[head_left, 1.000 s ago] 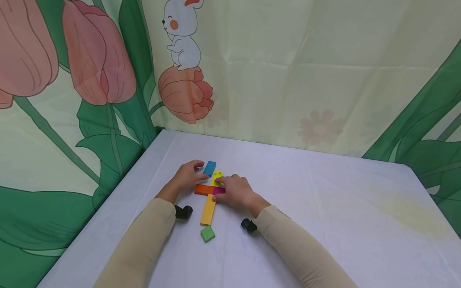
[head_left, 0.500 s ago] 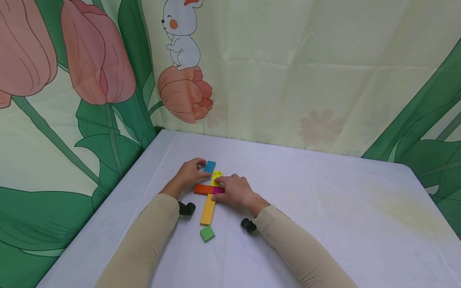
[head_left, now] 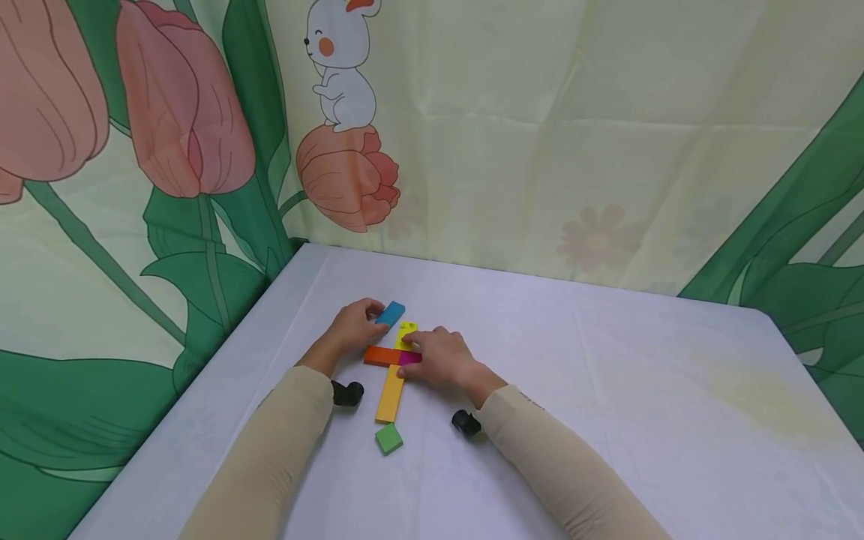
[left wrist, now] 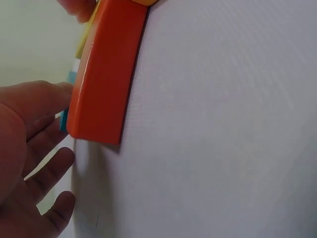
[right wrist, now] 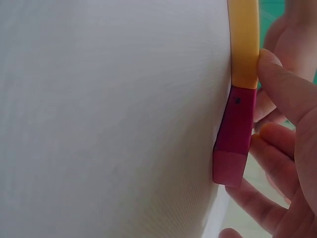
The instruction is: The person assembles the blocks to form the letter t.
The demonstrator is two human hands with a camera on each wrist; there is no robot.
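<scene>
In the head view my left hand [head_left: 352, 327] holds a blue block [head_left: 390, 316], thumb at its near end and fingers along its left side. The block lies slanted on the table. The left wrist view shows only a sliver of the blue block [left wrist: 64, 126] behind an orange-red block [left wrist: 106, 74]. My right hand [head_left: 442, 360] rests over a joined cross of blocks, partly covering a magenta block [right wrist: 237, 121]. Its thumb touches an amber block [right wrist: 244, 44], and its index fingertip is at a yellow studded block [head_left: 407, 330]. The orange-red block forms the cross's left arm.
A green square block [head_left: 388, 439] lies just below the near end of the amber block. Both wrists carry black cameras [head_left: 348, 394]. The white-covered table [head_left: 607, 390] reaches back to a printed curtain [head_left: 499, 135] with a rabbit and tulips.
The blue block has turned clockwise, its near end swinging left. My left hand moved right toward it, then slightly back left. My right hand and the cross have stayed in place.
</scene>
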